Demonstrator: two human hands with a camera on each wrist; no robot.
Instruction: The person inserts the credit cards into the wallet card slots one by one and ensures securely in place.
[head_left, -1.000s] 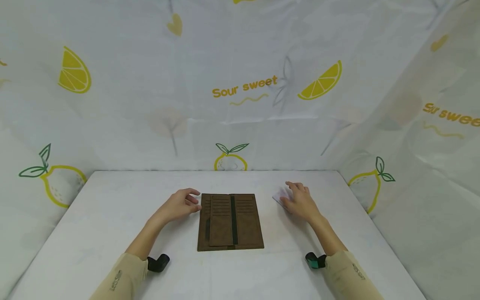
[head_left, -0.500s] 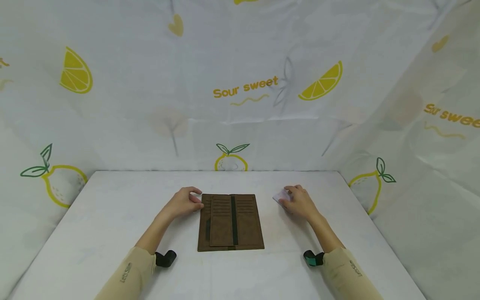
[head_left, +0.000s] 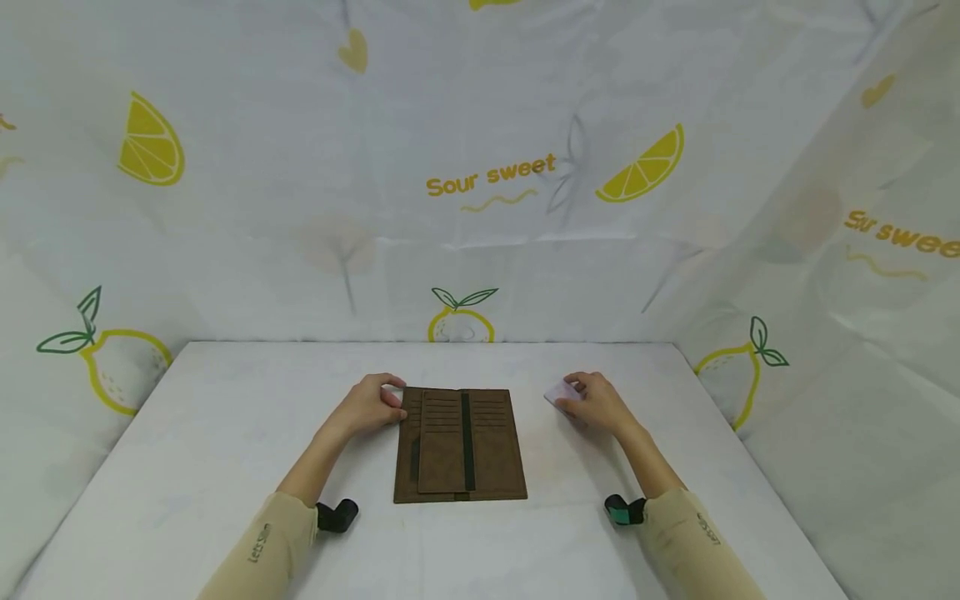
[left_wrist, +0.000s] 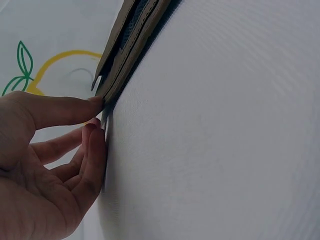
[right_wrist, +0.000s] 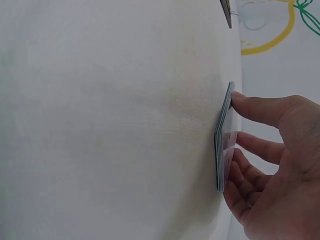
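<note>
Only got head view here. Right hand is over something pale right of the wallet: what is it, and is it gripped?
Observer: Right wrist view shows a thin stack of cards, not a single one, lying flat on the table.
Operator: Gripped?
Observer: The right hand has its fingertips at the stack's edges; nothing has left the table.
Operator: Left hand?
Observer: Left wrist view: the left hand has its thumb tip at the corner of the open wallet.

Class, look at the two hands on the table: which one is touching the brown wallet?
The left hand: its fingertips rest against the far left corner of the open wallet. The right hand is apart from it, on a small stack of cards.
</note>
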